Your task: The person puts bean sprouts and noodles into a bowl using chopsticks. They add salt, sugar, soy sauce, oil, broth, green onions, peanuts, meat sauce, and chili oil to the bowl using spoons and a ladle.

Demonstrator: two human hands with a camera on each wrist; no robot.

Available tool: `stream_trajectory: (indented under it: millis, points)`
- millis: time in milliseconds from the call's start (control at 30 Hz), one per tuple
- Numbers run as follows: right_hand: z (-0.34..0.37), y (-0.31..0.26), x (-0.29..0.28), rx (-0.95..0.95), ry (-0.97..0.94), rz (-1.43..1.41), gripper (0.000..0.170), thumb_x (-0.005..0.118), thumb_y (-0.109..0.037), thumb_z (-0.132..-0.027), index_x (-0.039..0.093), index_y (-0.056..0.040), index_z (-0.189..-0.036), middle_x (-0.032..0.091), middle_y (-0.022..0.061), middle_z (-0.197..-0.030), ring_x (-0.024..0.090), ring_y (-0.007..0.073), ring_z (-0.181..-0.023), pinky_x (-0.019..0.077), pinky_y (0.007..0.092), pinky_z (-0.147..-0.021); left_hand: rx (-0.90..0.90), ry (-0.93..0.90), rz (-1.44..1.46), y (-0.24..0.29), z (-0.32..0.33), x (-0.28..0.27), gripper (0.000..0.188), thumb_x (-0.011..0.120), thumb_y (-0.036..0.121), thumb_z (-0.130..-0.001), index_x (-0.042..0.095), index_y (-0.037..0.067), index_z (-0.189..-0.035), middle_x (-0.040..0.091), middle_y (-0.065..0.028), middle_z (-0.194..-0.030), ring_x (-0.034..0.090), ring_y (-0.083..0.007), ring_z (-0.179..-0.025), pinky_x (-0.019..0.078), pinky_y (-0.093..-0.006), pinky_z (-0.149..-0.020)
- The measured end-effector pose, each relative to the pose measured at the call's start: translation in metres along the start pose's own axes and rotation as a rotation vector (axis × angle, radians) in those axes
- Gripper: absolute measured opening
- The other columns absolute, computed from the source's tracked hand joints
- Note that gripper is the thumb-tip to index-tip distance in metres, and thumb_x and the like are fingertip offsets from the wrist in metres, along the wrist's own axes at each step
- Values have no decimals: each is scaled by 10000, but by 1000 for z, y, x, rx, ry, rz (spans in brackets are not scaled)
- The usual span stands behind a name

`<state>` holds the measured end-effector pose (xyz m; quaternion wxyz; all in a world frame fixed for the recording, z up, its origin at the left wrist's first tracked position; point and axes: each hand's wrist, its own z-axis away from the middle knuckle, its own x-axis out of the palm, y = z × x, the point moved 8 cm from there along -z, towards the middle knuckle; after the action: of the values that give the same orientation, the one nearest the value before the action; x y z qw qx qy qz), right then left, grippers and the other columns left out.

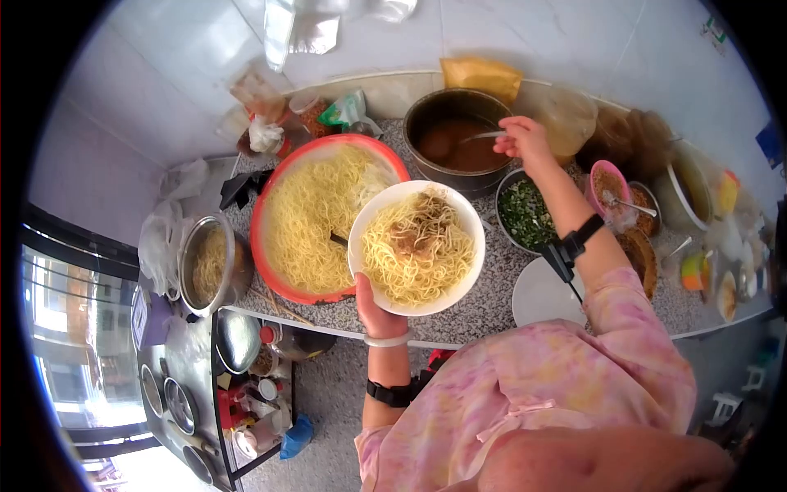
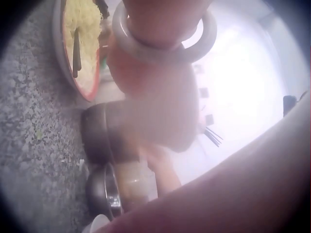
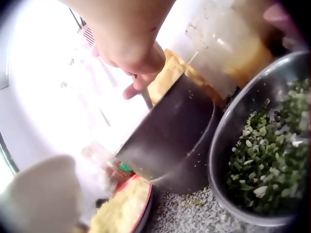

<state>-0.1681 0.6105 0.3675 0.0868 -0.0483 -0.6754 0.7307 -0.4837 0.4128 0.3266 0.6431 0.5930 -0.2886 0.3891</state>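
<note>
My left hand (image 1: 379,313) holds a white bowl (image 1: 426,308) above the counter's front edge, thumb at its rim and the other fingers hidden beneath. Yellow noodles (image 1: 410,275) fill the bowl, topped with brown sauce and darker strands. In the left wrist view the bowl (image 2: 163,114) is a pale blur. Over the dark pot (image 1: 471,184) at the back, my right hand (image 1: 525,141) grips the metal handle of a ladle (image 1: 488,134), whose head is down in brown sauce. The right wrist view shows my fingers curled round the handle (image 3: 147,99) above the pot's rim.
A red-rimmed basin (image 1: 258,238) heaped with noodles stands left of the bowl. Chopped greens (image 1: 525,215) fill a metal bowl beside the pot. At right are a white plate (image 1: 545,295) and a pink bowl (image 1: 597,176). A steel pot (image 1: 242,266) stands at left.
</note>
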Motion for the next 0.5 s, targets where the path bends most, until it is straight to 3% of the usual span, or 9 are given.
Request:
stream_trajectory:
  millis: [233, 433, 500]
  points:
    - [59, -83, -29, -120, -1, -53, 185, 484, -114, -850, 587, -55, -991, 623, 95, -770, 613, 153, -591, 433, 211, -485, -4, -107, 20, -12, -48, 17, 554, 376, 355, -912, 274, 9, -1332, 389, -160, -1318, 424, -296, -1178, 365, -420, -977]
    - [145, -153, -29, -295, -104, 115, 193, 466, -86, -864, 590, -1, -985, 622, 66, -768, 600, 127, -590, 467, 236, -537, -41, -121, 82, -29, -69, 30, 543, 360, 347, -920, 275, 0, -1329, 387, -167, -1317, 425, -294, -1177, 365, -417, -979]
    - [175, -168, -16, -514, -242, 290, 161, 480, -19, -844, 580, 30, -959, 611, 81, -738, 599, 139, -587, 466, 243, -546, -47, -151, 48, -31, -70, 36, 581, 365, 380, -905, 254, 20, -1348, 366, -161, -1339, 406, -300, -1192, 351, -424, -988]
